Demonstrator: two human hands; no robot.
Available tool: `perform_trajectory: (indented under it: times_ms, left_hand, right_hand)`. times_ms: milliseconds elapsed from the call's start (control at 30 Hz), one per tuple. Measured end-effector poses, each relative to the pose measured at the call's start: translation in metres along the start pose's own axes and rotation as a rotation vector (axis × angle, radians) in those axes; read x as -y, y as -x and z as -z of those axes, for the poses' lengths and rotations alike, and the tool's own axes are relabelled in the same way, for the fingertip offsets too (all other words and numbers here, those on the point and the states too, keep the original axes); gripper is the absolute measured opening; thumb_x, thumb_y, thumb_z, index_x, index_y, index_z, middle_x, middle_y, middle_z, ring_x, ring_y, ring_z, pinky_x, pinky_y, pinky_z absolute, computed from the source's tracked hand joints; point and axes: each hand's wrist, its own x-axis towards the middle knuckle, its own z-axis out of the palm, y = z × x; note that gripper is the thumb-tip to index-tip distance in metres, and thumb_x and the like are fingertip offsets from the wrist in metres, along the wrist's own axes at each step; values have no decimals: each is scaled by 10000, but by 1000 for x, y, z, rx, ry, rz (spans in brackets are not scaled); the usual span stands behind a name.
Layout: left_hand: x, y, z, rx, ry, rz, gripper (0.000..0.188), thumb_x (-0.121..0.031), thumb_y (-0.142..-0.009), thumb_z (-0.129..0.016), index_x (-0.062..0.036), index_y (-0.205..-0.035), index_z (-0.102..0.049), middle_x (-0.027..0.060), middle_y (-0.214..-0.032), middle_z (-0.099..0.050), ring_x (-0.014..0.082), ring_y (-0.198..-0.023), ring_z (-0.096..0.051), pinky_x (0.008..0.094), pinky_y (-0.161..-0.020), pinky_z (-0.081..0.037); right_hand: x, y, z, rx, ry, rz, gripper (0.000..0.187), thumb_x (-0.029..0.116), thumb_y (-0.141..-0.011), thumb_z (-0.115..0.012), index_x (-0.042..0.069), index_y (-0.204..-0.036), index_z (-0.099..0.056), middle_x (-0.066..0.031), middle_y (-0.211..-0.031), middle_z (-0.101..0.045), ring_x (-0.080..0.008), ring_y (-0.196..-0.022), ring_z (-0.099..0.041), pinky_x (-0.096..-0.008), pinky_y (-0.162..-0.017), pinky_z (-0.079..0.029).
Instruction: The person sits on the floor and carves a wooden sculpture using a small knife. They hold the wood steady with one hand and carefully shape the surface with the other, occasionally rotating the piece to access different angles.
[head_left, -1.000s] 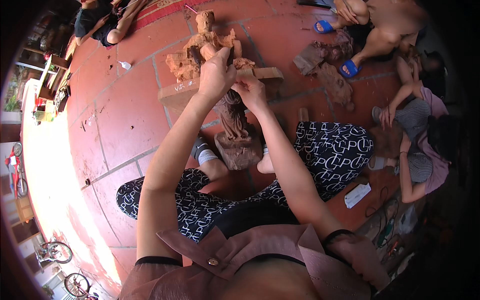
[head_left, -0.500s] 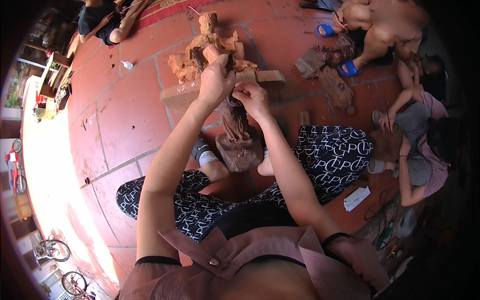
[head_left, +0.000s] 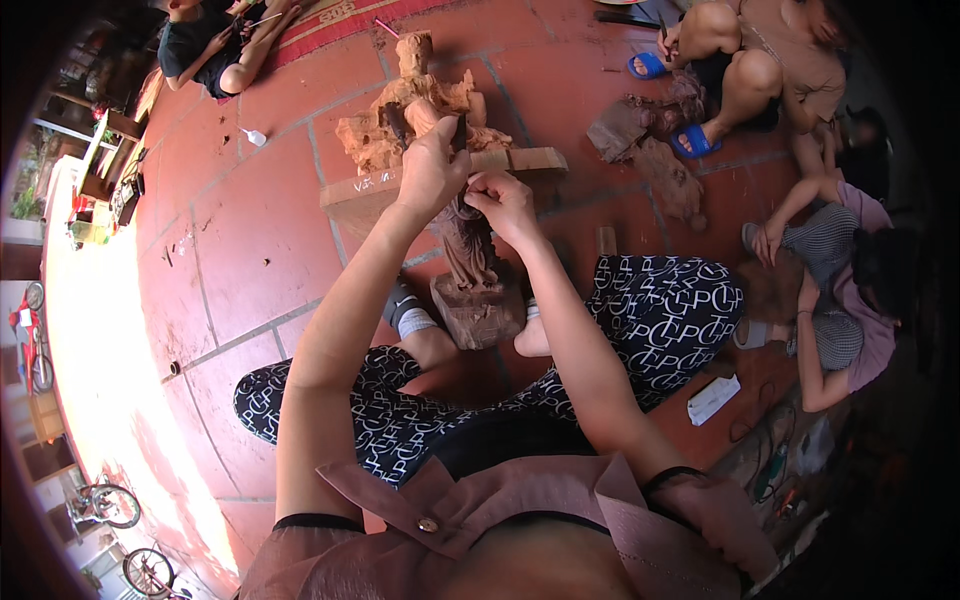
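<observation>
Just above the centre of the frame, between the two forearms, a dark carved wooden figure [head_left: 467, 250] stands with its lower robes and chunky base block [head_left: 477, 315] in view and its upper part mostly covered by the hands. The base rests on the tiled floor [head_left: 270, 230] between the left foot [head_left: 428, 343] and the right foot [head_left: 533, 343]. Dense wood of this kind will probably feel heavy for its bulk and quite stiff, with no give under the fingers; the grooved folds should offer some grip, while thin carved edges could chip. The plain base looks the safest place to take its weight, and the narrower upper body would suit steadying rather than lifting. The left hand [head_left: 432, 175] is over the upper end, a little left of the figure's line, its fingers curled inward and its thumb pointing toward the top of the frame; what lies inside the curl is hidden, so its hold cannot be told. The right hand [head_left: 505, 208] is lower and to the right, beside the figure's upper body, with fingers bent and thumb and forefinger drawn close together against the dark wood; whether they pinch anything small cannot be made out. Farther up the frame, beyond the hands, are a pale wooden block [head_left: 355, 195] and a rough orange carving [head_left: 420, 90].
</observation>
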Motion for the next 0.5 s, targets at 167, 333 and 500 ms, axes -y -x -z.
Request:
perform_trajectory:
  times_ms: [167,333,500]
  left_hand:
    - [-15,-11,1,-5,-102,-45,189,-62,-734,-560,-29,-920,-565,211,-762,-583,391,-754,-589,430,-673,-471]
    - [-45,-25,28,158,-49,-91,168,-32,-731,-560,-21,-897,-579,184,-823,-609,353,-799,-607,406,-684,-477]
    - [-24,-33,26,207,-178,-350,208,-15,-742,-592,-13,-949,-582,152,-836,-611,309,-779,-599,374,-715,-473]
  right_hand:
    - [-4,-8,-3,-105,-181,-113,119,51,-753,-709,29,-859,-659,-56,-777,-655,-114,-727,-603,-260,-677,-481]
    - [25,-28,5,-186,-247,105,159,44,-774,-699,27,-915,-627,-27,-723,-626,-98,-667,-591,-244,-648,-486]
    - [53,-45,11,21,75,214,238,65,-739,-728,-8,-915,-585,-42,-814,-596,-108,-723,-576,-274,-639,-496]
